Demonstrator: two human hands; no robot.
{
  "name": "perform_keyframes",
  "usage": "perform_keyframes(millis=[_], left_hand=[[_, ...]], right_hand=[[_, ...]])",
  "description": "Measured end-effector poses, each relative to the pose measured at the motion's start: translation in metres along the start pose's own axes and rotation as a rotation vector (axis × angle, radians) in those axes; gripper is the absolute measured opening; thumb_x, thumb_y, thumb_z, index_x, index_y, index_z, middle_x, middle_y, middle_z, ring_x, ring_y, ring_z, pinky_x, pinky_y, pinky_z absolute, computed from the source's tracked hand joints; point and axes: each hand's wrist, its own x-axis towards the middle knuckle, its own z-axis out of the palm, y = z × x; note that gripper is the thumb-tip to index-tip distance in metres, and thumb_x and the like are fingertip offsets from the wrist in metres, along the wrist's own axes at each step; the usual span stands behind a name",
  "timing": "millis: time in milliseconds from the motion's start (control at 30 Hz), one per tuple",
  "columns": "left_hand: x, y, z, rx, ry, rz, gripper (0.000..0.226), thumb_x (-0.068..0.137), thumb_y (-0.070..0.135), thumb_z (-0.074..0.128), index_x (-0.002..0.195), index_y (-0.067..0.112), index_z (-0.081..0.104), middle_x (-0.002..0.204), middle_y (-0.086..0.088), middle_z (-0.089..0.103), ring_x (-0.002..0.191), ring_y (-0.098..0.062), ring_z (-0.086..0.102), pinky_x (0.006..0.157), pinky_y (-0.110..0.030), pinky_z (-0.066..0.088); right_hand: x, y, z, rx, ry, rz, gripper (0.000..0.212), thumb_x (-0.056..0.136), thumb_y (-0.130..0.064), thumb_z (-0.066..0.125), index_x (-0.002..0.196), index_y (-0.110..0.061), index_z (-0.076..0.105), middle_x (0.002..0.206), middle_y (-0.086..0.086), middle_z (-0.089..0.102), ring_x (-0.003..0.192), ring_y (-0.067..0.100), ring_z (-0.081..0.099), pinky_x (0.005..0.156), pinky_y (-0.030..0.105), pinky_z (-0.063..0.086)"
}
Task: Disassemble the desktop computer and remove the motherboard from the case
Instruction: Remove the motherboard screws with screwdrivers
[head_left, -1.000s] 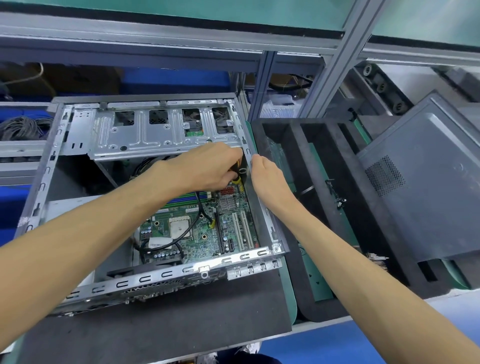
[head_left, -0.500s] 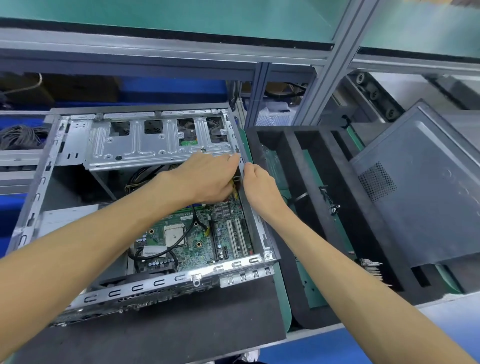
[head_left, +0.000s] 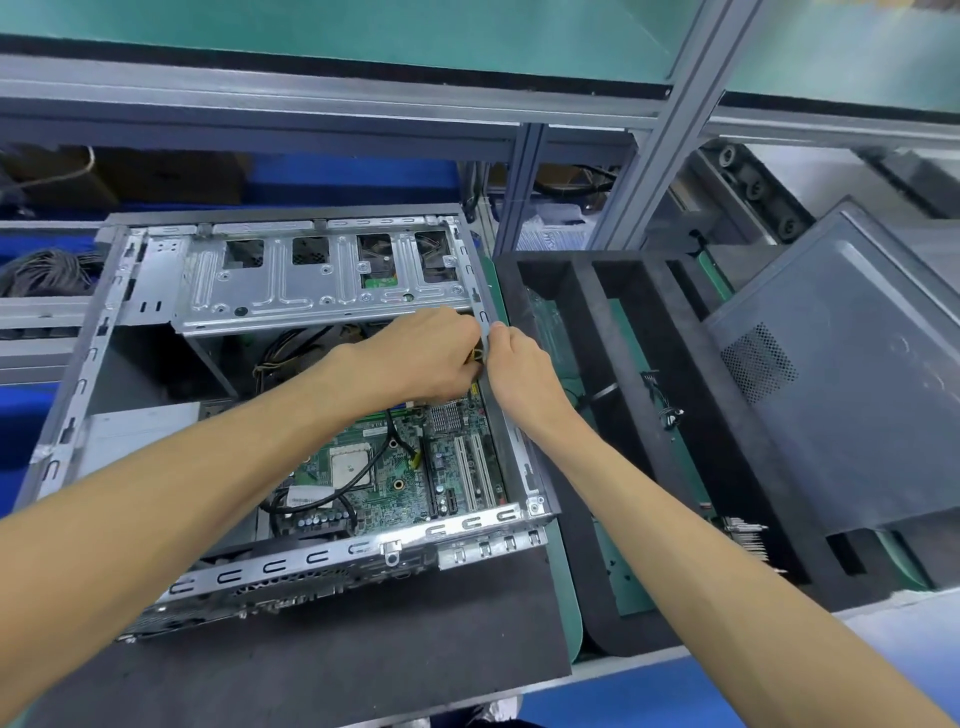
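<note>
An open desktop case (head_left: 332, 564) lies on a dark mat in front of me. The green motherboard (head_left: 395, 478) sits on its floor, with black cables looping over the CPU socket. A silver drive cage (head_left: 291, 291) spans the far end. My left hand (head_left: 415, 358) reaches inside by the right wall, fingers closed around a connector with yellow wires that is mostly hidden. My right hand (head_left: 519, 369) grips the right side rail of the case from outside, its thumb on the rail's top edge. Both hands nearly touch.
To the right lies a black foam tray (head_left: 670, 415) with long slots, holding small cables and screws. The removed grey side panel (head_left: 841, 384) leans over its far right. A metal shelf frame (head_left: 524, 176) stands behind, with cable bundles (head_left: 47, 270) at far left.
Both hands stay at the case's right wall. The view has shifted a little, so the case sits lower and further left in frame. The left hand's fingers have closed tighter near the rail.
</note>
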Motion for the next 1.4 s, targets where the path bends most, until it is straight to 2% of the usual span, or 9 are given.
perform_keyframes(millis=[133,267,600,767,867,1000,1133,1233,1400], left_hand=[[-0.002,0.002,0.001,0.104,0.048,-0.049,0.030,0.094,0.031,0.048,0.072,0.015,0.037,0.061,0.002,0.038,0.052,-0.021,0.039,0.045,-0.029,0.019],[-0.008,0.001,0.001,0.094,0.007,0.031,0.021,0.092,0.032,0.048,0.093,0.019,0.032,0.075,0.005,0.040,0.065,-0.023,0.045,0.051,-0.032,0.026],[-0.008,-0.006,0.005,0.308,0.094,-0.009,0.036,0.101,0.041,0.044,0.079,0.013,0.052,0.070,-0.006,0.060,0.064,-0.031,0.057,0.053,-0.031,0.030],[-0.015,-0.019,0.003,0.276,0.049,0.064,0.031,0.090,0.039,0.053,0.092,0.017,0.031,0.068,0.000,0.050,0.056,-0.023,0.045,0.044,-0.029,0.019],[-0.011,-0.019,0.000,0.245,0.026,0.051,0.029,0.091,0.039,0.056,0.082,0.016,0.040,0.068,0.001,0.049,0.057,-0.023,0.045,0.046,-0.029,0.022],[-0.006,-0.009,-0.001,0.278,0.076,-0.006,0.054,0.096,0.052,0.050,0.059,0.018,0.031,0.051,0.003,0.036,0.043,-0.014,0.032,0.045,-0.026,0.018],[-0.008,-0.005,0.003,0.309,0.114,-0.003,0.035,0.099,0.048,0.047,0.092,0.014,0.046,0.060,0.001,0.046,0.053,-0.024,0.047,0.045,-0.030,0.018],[-0.008,-0.007,-0.001,0.222,0.079,0.025,0.023,0.095,0.032,0.059,0.106,0.014,0.051,0.089,-0.007,0.064,0.077,-0.031,0.062,0.046,-0.032,0.021],[-0.011,-0.006,0.001,0.185,-0.021,0.159,0.018,0.097,0.018,0.052,0.112,0.009,0.047,0.099,-0.008,0.046,0.074,-0.025,0.052,0.059,-0.038,0.043]], right_hand=[[0.000,0.000,0.000,0.058,-0.006,0.023,0.038,0.105,-0.015,0.020,0.070,-0.026,0.031,0.095,0.005,0.046,0.089,0.028,0.041,0.077,0.037,0.028],[-0.002,-0.002,-0.001,0.089,0.006,0.051,0.034,0.105,-0.013,0.022,0.076,-0.020,0.036,0.095,0.004,0.045,0.089,0.029,0.041,0.076,0.036,0.029],[-0.001,-0.001,0.002,0.132,0.004,0.069,0.037,0.105,-0.024,0.022,0.071,-0.027,0.034,0.084,-0.001,0.048,0.090,0.027,0.044,0.076,0.036,0.030],[-0.001,-0.001,0.000,0.151,0.002,0.059,0.037,0.105,-0.023,0.022,0.071,-0.025,0.037,0.086,0.000,0.050,0.092,0.029,0.046,0.078,0.037,0.030],[-0.002,-0.001,0.000,0.169,0.011,0.067,0.036,0.104,-0.024,0.023,0.072,-0.023,0.038,0.088,0.002,0.052,0.092,0.030,0.048,0.076,0.037,0.031],[-0.001,-0.001,0.000,0.132,0.004,0.049,0.037,0.105,-0.020,0.024,0.070,-0.024,0.035,0.077,-0.006,0.045,0.082,0.025,0.042,0.070,0.035,0.027],[-0.001,-0.001,0.001,0.110,0.002,0.042,0.038,0.106,-0.018,0.024,0.070,-0.027,0.033,0.076,-0.009,0.041,0.080,0.023,0.040,0.070,0.035,0.026],[-0.001,-0.001,0.001,0.159,0.013,0.058,0.037,0.104,-0.022,0.024,0.069,-0.026,0.035,0.077,-0.007,0.045,0.084,0.026,0.044,0.072,0.037,0.029],[-0.002,-0.001,0.000,0.159,0.004,0.045,0.037,0.104,-0.021,0.024,0.069,-0.026,0.035,0.077,-0.007,0.044,0.085,0.028,0.042,0.073,0.037,0.028]])
